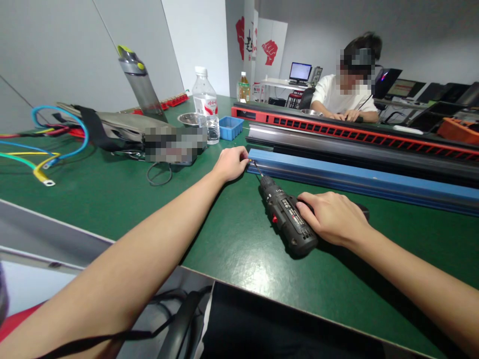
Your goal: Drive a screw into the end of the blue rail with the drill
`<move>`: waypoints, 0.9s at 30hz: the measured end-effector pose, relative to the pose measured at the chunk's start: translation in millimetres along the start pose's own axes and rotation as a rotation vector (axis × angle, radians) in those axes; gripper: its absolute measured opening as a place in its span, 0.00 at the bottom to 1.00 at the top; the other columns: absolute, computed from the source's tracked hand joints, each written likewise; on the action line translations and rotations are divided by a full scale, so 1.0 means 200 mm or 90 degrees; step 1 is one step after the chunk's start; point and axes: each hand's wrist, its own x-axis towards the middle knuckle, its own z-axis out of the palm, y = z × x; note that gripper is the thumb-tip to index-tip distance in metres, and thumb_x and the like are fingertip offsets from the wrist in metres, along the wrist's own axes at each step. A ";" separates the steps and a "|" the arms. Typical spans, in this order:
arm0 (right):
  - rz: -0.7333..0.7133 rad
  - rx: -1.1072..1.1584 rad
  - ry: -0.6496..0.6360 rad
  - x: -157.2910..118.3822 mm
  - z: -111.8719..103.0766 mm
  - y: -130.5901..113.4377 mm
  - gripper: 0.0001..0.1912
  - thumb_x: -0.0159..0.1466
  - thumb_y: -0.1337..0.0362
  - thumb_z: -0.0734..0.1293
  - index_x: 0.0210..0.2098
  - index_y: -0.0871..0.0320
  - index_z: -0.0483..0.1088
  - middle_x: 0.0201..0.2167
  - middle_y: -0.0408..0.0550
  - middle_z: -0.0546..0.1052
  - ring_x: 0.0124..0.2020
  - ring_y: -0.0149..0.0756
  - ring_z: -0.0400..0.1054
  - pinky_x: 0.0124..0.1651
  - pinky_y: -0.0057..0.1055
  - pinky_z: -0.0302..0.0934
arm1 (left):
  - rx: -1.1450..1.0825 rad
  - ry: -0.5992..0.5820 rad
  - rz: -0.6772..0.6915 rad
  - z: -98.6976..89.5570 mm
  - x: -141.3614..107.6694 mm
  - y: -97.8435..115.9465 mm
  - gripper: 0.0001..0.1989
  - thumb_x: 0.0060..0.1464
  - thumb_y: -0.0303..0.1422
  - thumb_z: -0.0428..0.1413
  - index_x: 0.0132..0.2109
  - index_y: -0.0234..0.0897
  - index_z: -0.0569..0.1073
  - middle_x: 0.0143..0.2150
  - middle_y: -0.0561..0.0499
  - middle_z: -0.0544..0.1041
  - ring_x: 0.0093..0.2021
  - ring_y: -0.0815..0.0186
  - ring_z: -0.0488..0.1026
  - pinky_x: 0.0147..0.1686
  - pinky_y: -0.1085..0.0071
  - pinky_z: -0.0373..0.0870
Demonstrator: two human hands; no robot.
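My right hand (329, 217) is wrapped around the handle of a black cordless drill (288, 214), which lies tilted over the green table. Its long thin bit points away from me, toward the near left end of a blue metal rail (337, 172). At that same end, my left hand (232, 163) has its fingers closed in a pinch. A tiny yellowish bit shows by the fingertips, too small to name, close to the drill bit's tip. Whether the tip touches it, I cannot tell.
Behind the blue rail lie a grey metal profile (284, 137) and a long red-and-black strip (337, 130). Leftward stand a water bottle (206, 104), a blue bin (231, 129), a bag (119, 129) and cables (84, 129). A person (344, 94) works across the table.
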 end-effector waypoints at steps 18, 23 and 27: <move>0.014 0.007 -0.003 0.03 -0.01 -0.04 0.28 0.73 0.49 0.46 0.48 0.50 0.74 0.38 0.54 0.81 0.40 0.50 0.76 0.34 0.37 0.57 | 0.006 0.004 0.027 0.02 0.00 -0.01 0.05 0.55 0.29 0.56 0.38 0.37 0.76 0.39 0.45 0.80 0.42 0.55 0.76 0.50 0.61 0.68; 0.015 0.012 -0.005 0.03 -0.01 -0.05 0.28 0.73 0.49 0.47 0.48 0.50 0.75 0.38 0.53 0.82 0.40 0.49 0.76 0.35 0.36 0.56 | 0.002 0.007 0.031 0.02 0.00 -0.01 0.05 0.55 0.29 0.56 0.38 0.37 0.76 0.39 0.45 0.80 0.42 0.55 0.76 0.50 0.61 0.69; 0.012 0.004 -0.004 0.03 -0.01 -0.04 0.28 0.73 0.49 0.46 0.48 0.50 0.74 0.38 0.53 0.82 0.40 0.49 0.76 0.34 0.36 0.56 | -0.007 0.008 0.021 0.02 0.00 -0.01 0.06 0.55 0.30 0.56 0.39 0.37 0.77 0.40 0.44 0.81 0.43 0.54 0.76 0.52 0.60 0.68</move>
